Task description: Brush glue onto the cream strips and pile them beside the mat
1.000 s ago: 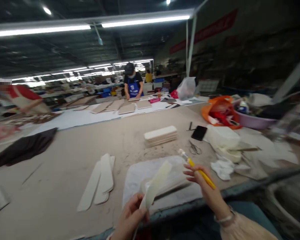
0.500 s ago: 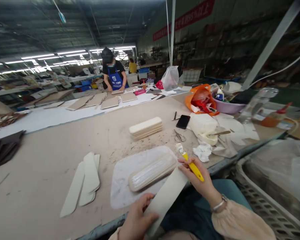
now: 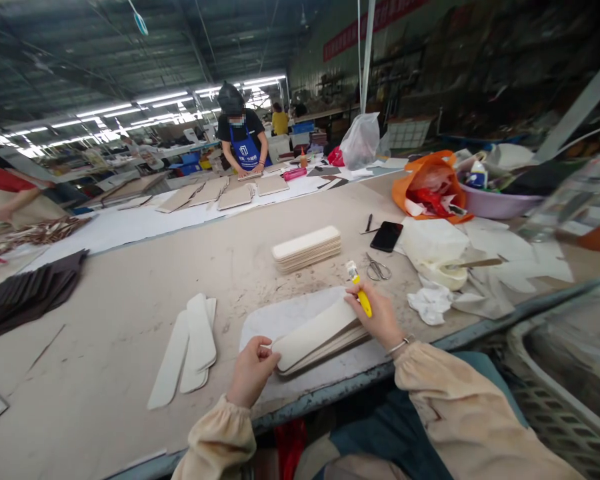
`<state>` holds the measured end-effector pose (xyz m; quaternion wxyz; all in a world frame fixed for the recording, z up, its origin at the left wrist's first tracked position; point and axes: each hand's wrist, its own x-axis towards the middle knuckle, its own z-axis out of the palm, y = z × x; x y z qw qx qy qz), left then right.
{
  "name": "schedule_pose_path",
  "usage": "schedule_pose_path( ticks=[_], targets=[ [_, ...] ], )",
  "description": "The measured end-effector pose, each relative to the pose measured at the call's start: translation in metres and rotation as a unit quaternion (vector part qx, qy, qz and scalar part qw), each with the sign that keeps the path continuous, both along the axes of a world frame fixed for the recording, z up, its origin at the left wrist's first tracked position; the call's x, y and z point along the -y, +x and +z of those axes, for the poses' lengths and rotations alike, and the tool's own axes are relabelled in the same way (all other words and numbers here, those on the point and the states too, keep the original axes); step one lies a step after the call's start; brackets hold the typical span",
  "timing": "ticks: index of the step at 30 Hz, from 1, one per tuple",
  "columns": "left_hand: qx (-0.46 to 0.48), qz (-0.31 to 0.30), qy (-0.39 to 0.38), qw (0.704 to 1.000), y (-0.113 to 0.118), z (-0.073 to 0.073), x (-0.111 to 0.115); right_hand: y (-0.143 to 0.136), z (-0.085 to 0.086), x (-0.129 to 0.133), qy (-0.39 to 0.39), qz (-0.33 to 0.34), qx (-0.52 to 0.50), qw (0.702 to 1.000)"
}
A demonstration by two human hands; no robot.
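The left hand (image 3: pixel 253 367) is pinching the near end of a cream strip (image 3: pixel 314 331), and the right hand (image 3: pixel 377 319), closed around a yellow-handled brush (image 3: pixel 359 292), is pressing the far end onto the stack lying on the grey mat (image 3: pixel 285 317) at the counter's (image 3: pixel 105 333) near edge. Judging by this, the strip is being laid down; squaring its edges seems next. Scissors (image 3: pixel 377 268) and a crumpled rag (image 3: pixel 430 303) are crowding the right; leftward, loose strips (image 3: pixel 190 347) are lying beyond open counter.

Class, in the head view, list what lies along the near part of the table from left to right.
Dark fabric pieces → loose cream oblong strips → left hand → cream strip stack on the white pad → right hand holding a yellow-handled brush → crumpled white cloth.
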<state>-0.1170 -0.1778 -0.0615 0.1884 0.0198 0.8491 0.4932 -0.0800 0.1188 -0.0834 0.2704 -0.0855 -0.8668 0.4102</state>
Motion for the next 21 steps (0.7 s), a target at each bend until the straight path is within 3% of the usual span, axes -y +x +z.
schedule_pose_path(
  ticks=[5, 14, 18, 21],
  targets=[
    [-0.052, -0.013, -0.07, 0.996, -0.001, -0.011, 0.002, 0.0, -0.008, -0.001, 0.017, 0.004, 0.024, 1.0],
    [-0.066, -0.064, -0.15, 0.984, -0.003, 0.0, -0.004, 0.001, -0.021, -0.003, 0.08, 0.018, 0.038, 0.996],
    [-0.067, -0.089, -0.179, 0.978, -0.005, 0.002, -0.005, 0.006, -0.015, -0.002, 0.132, 0.032, 0.007, 0.991],
    [-0.063, -0.106, -0.195, 0.973, -0.008, 0.0, -0.002, 0.016, -0.004, 0.015, 0.157, 0.069, -0.024, 0.985]
  ],
)
